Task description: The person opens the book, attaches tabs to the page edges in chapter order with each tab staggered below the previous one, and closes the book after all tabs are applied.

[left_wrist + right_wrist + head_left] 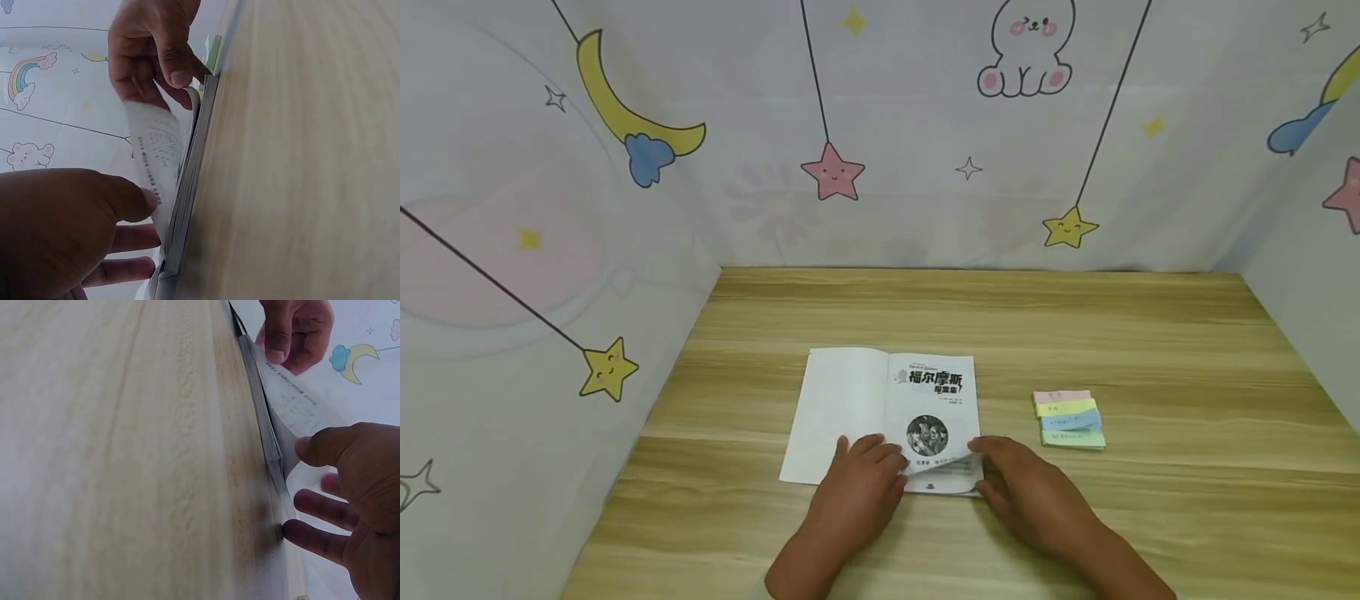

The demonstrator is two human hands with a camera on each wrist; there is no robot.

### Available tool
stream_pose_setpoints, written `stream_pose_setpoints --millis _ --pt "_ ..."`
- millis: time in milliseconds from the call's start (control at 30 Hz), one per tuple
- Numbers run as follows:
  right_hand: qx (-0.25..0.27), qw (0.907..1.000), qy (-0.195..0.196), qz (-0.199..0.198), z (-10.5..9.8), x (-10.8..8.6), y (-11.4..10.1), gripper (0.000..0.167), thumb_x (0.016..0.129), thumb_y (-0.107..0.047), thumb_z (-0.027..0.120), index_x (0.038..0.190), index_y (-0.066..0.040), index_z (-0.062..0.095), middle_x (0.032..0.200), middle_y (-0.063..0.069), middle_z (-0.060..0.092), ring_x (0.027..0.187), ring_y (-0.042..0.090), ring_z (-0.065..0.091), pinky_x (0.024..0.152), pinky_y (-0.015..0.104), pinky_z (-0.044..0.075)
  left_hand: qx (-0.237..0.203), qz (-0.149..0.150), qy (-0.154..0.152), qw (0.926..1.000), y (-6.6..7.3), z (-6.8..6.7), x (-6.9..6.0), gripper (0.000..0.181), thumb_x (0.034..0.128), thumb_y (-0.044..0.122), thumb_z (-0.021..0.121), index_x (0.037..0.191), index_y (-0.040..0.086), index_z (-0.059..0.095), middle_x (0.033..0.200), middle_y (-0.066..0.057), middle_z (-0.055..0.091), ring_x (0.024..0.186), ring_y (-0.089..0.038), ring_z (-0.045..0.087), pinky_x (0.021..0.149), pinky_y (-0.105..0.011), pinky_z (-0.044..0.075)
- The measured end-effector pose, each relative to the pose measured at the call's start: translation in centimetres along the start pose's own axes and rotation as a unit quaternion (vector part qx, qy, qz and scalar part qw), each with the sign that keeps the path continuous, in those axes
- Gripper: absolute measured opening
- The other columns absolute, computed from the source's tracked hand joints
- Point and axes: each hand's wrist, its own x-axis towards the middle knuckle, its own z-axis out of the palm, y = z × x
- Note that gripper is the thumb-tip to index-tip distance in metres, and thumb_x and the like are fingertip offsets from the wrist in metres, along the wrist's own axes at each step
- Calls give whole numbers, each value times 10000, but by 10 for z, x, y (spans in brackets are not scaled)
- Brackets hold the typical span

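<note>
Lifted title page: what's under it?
Under the title page, a strip of another page shows along the bottom: print too small to read and a small dark mark. Everything higher up is covered, so can't be seen.

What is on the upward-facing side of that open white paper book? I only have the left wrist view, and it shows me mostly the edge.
Observer: In the head view, a round, dark printed picture sits on the white paper right-hand page.
Visitor: And the white paper left-hand page?
Observer: Its visible part looks blank.
Visitor: What lies just beyond the bare right hand?
Observer: Four overlapping paper strips: pink, yellow, blue and green, in that order, green nearest the person.
</note>
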Motion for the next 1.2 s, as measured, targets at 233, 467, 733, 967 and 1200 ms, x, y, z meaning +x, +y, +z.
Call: stream_pose_setpoints --millis 233,467,733,967,1200 --pt "-88 9991 159 -372 1 -1 4 407 798 -110 864 1177 -137 722 1363 52 610 1151 227 643 812 372 596 -344 -348 825 9954 0 3 3 649 850 78 740 1447 55 485 1033 -50 723 969 -277 690 941 -613 526" --pt "-333 9959 15 -842 2 -2 8 219 805 -93 843 1014 -138 796 1264 35 687 1184 230 616 928 389 562 -987 -1252 1344 9780 1 2 3 821 872 270 821 1519 86 351 1075 -22 695 837 -257 655 639 -402 552" --pt "-378 9955 -101 -867 0 0 7 176 820 -91 834 977 -141 773 1212 14 704 1154 219 615 930 377 559 -161 -1289 2960 9463 -10 3 5 904 687 3 829 1498 35 431 1430 -314 438 1363 -500 395 1087 -639 374" --pt "-318 9964 -42 -788 0 -1 6 159 813 -122 856 925 -169 753 1184 0 709 1147 197 610 883 359 573 655 -123 1321 9890 -12 -5 0 509 710 -43 827 1164 171 738 1442 -126 553 1480 -391 321 1211 -586 209" --pt "-319 9965 -12 -766 1 -2 7 169 802 -114 864 913 -169 750 1181 8 706 1157 209 601 889 363 573 161 588 143 9980 -4 0 0 195 899 267 777 1065 166 757 1178 18 694 1319 -259 540 1154 -438 377"
